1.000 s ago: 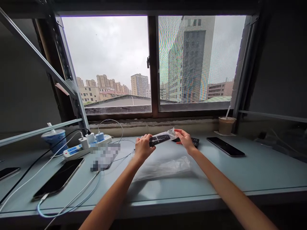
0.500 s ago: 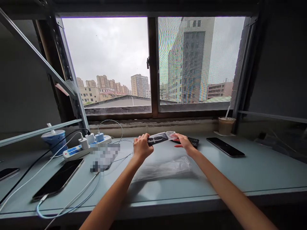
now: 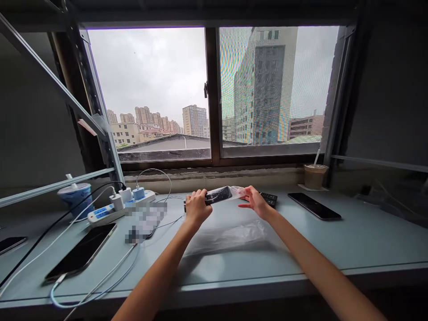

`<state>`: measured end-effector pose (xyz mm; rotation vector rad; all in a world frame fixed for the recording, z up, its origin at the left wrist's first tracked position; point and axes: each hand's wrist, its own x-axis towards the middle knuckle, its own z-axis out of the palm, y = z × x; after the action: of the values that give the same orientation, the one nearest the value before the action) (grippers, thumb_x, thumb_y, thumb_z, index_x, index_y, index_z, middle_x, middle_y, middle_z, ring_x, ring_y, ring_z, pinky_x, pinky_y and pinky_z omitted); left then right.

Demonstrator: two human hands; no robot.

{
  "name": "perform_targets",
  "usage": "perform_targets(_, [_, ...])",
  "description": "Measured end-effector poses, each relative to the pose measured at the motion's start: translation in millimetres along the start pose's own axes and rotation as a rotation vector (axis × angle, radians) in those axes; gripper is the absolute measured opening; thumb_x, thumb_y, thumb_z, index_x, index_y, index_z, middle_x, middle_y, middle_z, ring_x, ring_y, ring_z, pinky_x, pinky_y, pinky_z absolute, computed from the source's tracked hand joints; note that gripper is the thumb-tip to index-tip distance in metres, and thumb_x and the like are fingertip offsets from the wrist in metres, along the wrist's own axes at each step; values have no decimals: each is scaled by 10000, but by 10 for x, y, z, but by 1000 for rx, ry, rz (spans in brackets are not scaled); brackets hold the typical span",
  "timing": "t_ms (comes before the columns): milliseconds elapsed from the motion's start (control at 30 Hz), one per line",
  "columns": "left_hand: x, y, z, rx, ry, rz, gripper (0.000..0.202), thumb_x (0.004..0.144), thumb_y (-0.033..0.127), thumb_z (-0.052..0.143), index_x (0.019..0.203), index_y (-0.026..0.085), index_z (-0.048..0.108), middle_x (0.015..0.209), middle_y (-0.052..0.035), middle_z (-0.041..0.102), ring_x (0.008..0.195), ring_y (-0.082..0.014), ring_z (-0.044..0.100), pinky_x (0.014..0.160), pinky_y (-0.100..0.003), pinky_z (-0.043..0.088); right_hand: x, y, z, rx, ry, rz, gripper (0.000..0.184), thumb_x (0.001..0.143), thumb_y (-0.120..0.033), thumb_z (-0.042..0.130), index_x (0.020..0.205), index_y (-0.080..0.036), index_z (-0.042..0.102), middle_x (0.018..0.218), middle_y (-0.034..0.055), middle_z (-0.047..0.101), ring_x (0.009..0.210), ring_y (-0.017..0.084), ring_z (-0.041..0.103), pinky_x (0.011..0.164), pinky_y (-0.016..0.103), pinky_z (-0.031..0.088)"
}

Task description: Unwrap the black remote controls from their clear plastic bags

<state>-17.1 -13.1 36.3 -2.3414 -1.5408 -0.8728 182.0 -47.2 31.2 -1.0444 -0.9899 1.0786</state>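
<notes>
My left hand (image 3: 198, 206) is closed around a black remote control (image 3: 219, 195), raised above the desk. The right part of the remote is inside a clear plastic bag (image 3: 238, 191) that extends past its end. My right hand (image 3: 256, 203) pinches the bag's far end between thumb and fingertips, with its lower fingers spread. Behind that hand a black device with buttons (image 3: 270, 199) lies on the desk, partly hidden. Below both hands rests another crumpled clear plastic bag (image 3: 234, 234), lying flat.
To the left are a charging phone (image 3: 82, 252), a power strip (image 3: 105, 213) with chargers, loose cables and a blue cup (image 3: 75, 198). A blurred-out phone-like item (image 3: 147, 220) lies nearby. Rightward are a dark phone (image 3: 314, 205) and an iced drink (image 3: 315, 177) by the window.
The remote has shifted slightly left in my left hand. Its bag now stretches longer past the remote's end toward my right hand, whose fingers have closed on it.
</notes>
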Motion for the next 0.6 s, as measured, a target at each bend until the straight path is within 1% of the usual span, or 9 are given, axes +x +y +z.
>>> perform_targets(167, [0,10,-13,-8,-2,-20,268,607,104,472,840,225,527,911,-48,614,916,-242,516,789,-365,322,28,17,-21,-9,-20,29,248,747,-304,370,798,-188,583,1107,79,597,968,205,550,633,306,533])
perform_targets(233, [0,10,-18,-13,1,-23,263,608,105,474,836,225,530,905,-46,615,914,-240,517,785,-361,324,46,35,-34,-18,-24,31,256,756,-311,377,810,-185,594,1112,80,595,953,199,558,621,302,535])
perform_targets(333, [-1,6,-17,-21,11,-8,244,612,114,482,826,218,534,889,-47,614,902,-240,521,778,-360,329,62,66,-47,-64,-36,28,237,760,-314,409,802,-198,612,1080,67,614,941,193,566,602,293,537])
perform_targets(467, [-5,-4,-3,-14,1,32,249,607,108,490,827,215,538,893,-48,611,893,-237,527,777,-354,332,50,87,-48,-124,-109,34,253,773,-321,448,900,-226,646,1128,43,610,989,190,554,606,266,536])
perform_targets(600, [-4,-9,7,-10,-14,33,268,608,103,493,846,216,544,903,-47,610,906,-232,528,783,-344,331,38,92,-48,-149,-102,21,271,787,-333,465,960,-241,652,1152,34,600,997,187,549,611,259,534])
